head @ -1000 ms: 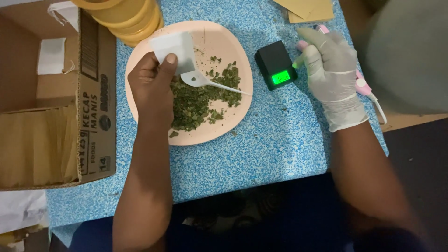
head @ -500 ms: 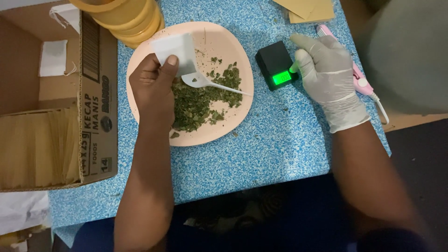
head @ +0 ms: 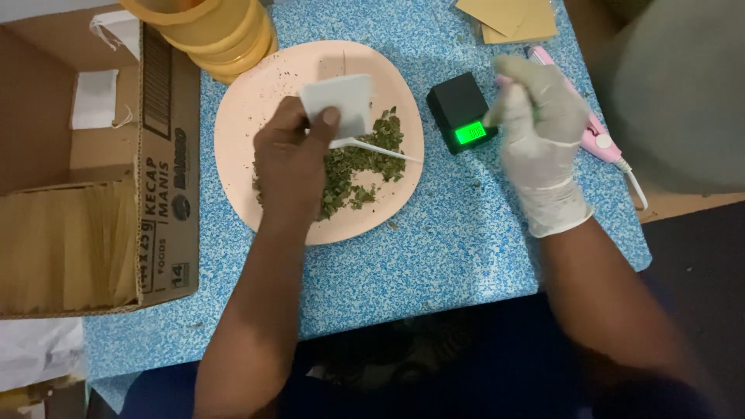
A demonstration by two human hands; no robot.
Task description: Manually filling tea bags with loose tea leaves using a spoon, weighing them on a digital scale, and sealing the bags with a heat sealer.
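My bare left hand (head: 291, 159) holds a small white pouch (head: 339, 102) above a pale pink plate (head: 240, 124) of dried green leaf flakes (head: 353, 167). A white plastic spoon (head: 380, 150) lies on the flakes. My right hand (head: 539, 128), in a white glove, hovers just right of a small black pocket scale (head: 459, 112) with a lit green display; its fingers are curled and blurred, and nothing shows in them.
An open cardboard box (head: 101, 194) stands at the left with flat brown packets inside. Stacked yellow containers (head: 209, 27) sit behind the plate. Brown envelopes (head: 508, 17) lie at the back. A pink tool with a white cord (head: 597, 140) lies at the right edge of the blue speckled table (head: 434, 248).
My gloved right hand has drawn in closer to the scale and curled its fingers. My left hand keeps the white pouch over the plate.
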